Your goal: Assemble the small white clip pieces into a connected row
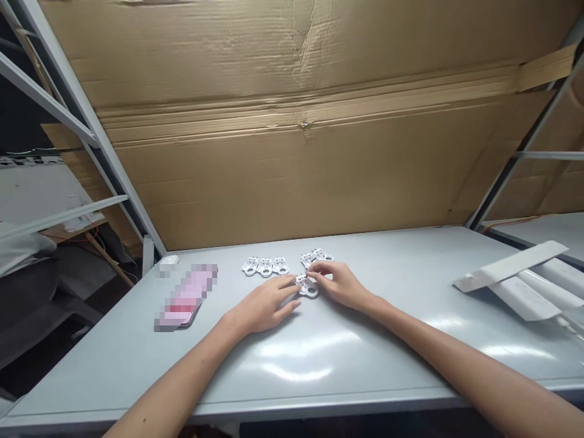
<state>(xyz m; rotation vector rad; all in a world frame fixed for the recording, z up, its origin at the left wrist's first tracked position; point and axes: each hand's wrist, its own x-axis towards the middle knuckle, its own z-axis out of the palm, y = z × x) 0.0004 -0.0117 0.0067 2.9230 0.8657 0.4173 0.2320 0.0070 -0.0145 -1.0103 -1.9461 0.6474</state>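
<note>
A small white plastic part with a round ring [311,292] lies on the table between my hands. My left hand [269,303] rests at its left side, fingers stretched and apart, fingertips touching its edge. Over the part's upper edge, my right hand [340,283] has thumb and forefinger pinched together; whatever is between them is too small to make out. Just behind my right fingers are similar white parts [325,255], partly covered by the hand. To the left, three more white ringed parts [265,266] stand side by side in a row.
On the left lies a pink, blurred flat object [189,298], with a small white object [170,260] behind it. Long white pieces [524,292] are stacked at the right. Cardboard [301,182] walls the back of the grey table [365,359]; metal frame posts [114,158] flank it.
</note>
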